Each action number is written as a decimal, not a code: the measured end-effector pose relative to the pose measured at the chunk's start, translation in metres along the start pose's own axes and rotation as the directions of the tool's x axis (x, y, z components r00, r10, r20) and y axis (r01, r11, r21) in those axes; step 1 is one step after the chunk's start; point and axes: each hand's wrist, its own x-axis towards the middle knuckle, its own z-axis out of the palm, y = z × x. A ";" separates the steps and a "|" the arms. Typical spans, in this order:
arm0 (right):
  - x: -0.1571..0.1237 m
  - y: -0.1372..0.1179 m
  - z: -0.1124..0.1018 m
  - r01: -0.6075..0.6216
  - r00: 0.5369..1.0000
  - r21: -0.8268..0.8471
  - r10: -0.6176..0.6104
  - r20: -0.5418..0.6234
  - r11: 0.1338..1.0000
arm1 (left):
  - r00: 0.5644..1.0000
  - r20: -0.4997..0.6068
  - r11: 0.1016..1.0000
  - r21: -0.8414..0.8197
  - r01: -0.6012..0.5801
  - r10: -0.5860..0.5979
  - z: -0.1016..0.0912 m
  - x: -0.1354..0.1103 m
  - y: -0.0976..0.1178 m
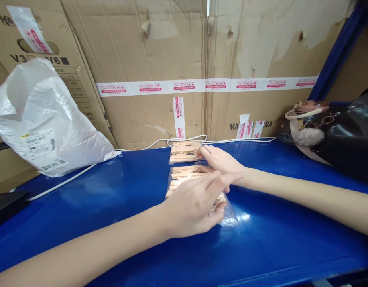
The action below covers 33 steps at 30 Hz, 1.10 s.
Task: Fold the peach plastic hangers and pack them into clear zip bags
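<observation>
Left hand (192,205) palm down, fingers spread; right hand (221,161) flat beyond it, forearms converging.

A blue table (112,223) carried a crumpled white plastic bag (46,119) with printed labels at the left; a white cable (82,172) ran along its back edge; taped cardboard boxes (178,59) stood behind; a black handbag (339,131) with a fluffy pompom (309,136) sat at the right.
</observation>
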 end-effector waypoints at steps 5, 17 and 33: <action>0.005 -0.008 0.000 0.104 0.994 -0.195 -0.099 0.035 0.975 | 0.995 0.096 0.989 0.147 -0.015 0.000 0.000 0.000 0.001; 0.003 0.001 -0.023 0.109 0.981 -0.127 -0.086 0.172 0.986 | 0.979 0.125 0.901 0.422 0.096 -0.163 0.007 -0.004 0.021; 0.000 0.017 -0.035 -0.166 0.981 0.144 0.148 0.127 0.976 | 0.958 0.279 0.486 0.829 -0.275 0.067 0.003 -0.005 0.023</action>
